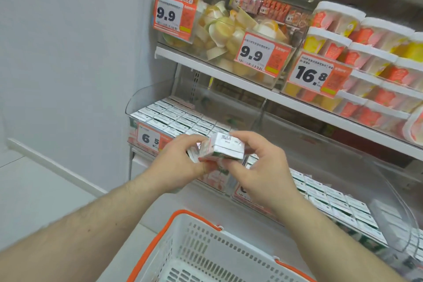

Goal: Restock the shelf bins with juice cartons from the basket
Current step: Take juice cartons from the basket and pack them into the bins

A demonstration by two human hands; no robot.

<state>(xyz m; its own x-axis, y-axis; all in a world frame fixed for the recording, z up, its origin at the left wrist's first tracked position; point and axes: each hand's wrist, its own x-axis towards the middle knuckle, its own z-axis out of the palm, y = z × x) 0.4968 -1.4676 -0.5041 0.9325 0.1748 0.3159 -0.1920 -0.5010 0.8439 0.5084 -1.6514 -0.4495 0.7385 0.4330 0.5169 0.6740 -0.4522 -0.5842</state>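
A small juice carton (pixel 226 146), white on top with a pink and green side, is held in front of the lower shelf. My left hand (pixel 180 162) grips its left side and my right hand (pixel 258 167) pinches its right side. Behind them, the clear left shelf bin (pixel 146 103) holds several rows of upright cartons (pixel 176 119). A second clear bin (pixel 393 201) to the right holds more cartons (pixel 332 199). The white basket with an orange rim (pixel 190 249) stands below my forearms; the part of its inside that shows holds no cartons.
The upper shelf (pixel 229 71) carries a bin of fruit jelly cups (pixel 226 30) and stacked white-lidded tubs (pixel 366 52), with price tags 9.9 and 16.8. A plain grey wall (pixel 68 52) and pale floor lie to the left.
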